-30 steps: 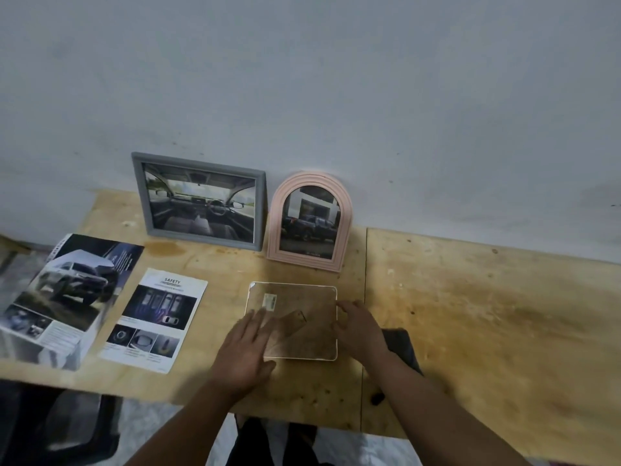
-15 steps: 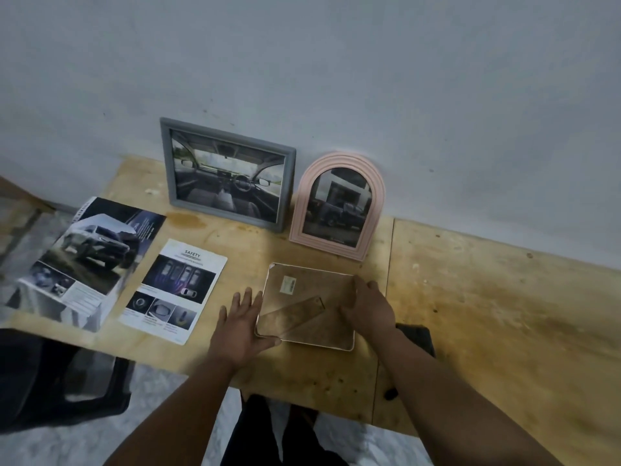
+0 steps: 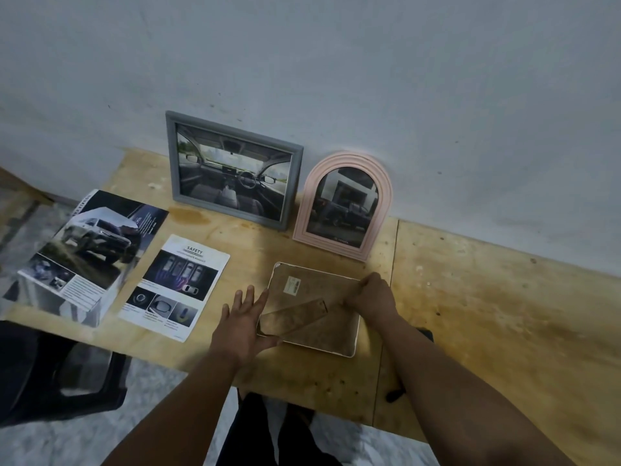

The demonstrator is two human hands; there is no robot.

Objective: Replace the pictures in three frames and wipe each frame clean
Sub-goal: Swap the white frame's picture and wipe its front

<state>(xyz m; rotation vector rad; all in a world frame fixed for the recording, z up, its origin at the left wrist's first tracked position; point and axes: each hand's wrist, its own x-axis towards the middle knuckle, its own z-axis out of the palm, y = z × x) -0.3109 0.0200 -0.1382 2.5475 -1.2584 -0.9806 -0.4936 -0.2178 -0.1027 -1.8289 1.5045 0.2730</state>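
Observation:
A white-rimmed picture frame lies face down on the wooden table, its brown back up and its stand leg folded across it. My left hand lies flat against the frame's left edge, fingers spread, thumb at the near-left corner. My right hand is curled over the frame's far-right corner and grips it. A grey rectangular frame with a car-interior picture and a pink arched frame with a truck picture lean upright against the wall behind.
A car brochure lies at the table's left end, overhanging the edge, with a safety leaflet beside it. A dark object shows behind my right forearm. A black stool stands below the table's left front.
My left hand slid off the frame's back to its left edge. My right hand moved from the right edge up to the far-right corner. The frame is turned slightly.

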